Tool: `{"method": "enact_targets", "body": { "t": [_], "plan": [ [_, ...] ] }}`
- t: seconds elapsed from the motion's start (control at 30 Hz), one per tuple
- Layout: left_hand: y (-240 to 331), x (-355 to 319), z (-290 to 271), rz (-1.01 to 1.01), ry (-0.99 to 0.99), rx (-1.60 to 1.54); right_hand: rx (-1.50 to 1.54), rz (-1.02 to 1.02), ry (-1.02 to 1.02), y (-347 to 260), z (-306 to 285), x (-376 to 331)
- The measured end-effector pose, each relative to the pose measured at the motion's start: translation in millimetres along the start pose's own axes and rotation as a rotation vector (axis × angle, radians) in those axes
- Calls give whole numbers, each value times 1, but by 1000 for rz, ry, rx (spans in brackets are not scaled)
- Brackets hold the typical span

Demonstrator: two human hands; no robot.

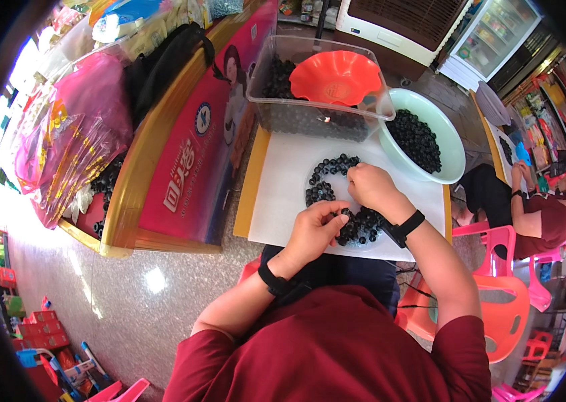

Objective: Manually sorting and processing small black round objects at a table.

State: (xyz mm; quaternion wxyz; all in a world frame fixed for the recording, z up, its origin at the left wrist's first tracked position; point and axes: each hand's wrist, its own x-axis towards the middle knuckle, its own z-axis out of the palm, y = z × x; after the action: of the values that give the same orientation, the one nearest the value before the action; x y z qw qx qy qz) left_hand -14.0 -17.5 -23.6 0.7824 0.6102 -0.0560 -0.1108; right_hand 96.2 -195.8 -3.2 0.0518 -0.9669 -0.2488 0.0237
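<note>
Small shiny black round pieces [320, 192] lie heaped around a clear round tray [310, 175] on a white-topped table [273, 194]. My left hand [314, 230] is at the tray's near left, thumb and fingers pinched on a small black round piece [346, 213]. Above the tray's right side, my right hand [373, 186] is closed with its fingertips together; whatever it may hold is too small or hidden to name. The two hands are close to each other but apart. More black pieces lie just below my right hand.
A clear plastic bin [276, 110] of black pieces, topped by a red wavy-edged dish [334, 75], stands at the back. Beside it is a pale green basin [454, 157] of such pieces. A pink-sided counter [182, 161] stands left. Another person [544, 218] sits at right.
</note>
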Motion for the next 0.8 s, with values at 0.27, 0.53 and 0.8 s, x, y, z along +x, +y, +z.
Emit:
{"method": "enact_targets", "body": {
  "t": [0.27, 0.53, 0.8],
  "plan": [
    [3, 0, 4, -45, -23, -41, 961, 227, 108, -4, -31, -51],
    [32, -3, 22, 34, -70, -115, 1826, 79, 304, -28, -32, -111],
    [59, -5, 40, 187, -97, -9, 1789, -77, 428, -30, -38, -125]
  ]
}}
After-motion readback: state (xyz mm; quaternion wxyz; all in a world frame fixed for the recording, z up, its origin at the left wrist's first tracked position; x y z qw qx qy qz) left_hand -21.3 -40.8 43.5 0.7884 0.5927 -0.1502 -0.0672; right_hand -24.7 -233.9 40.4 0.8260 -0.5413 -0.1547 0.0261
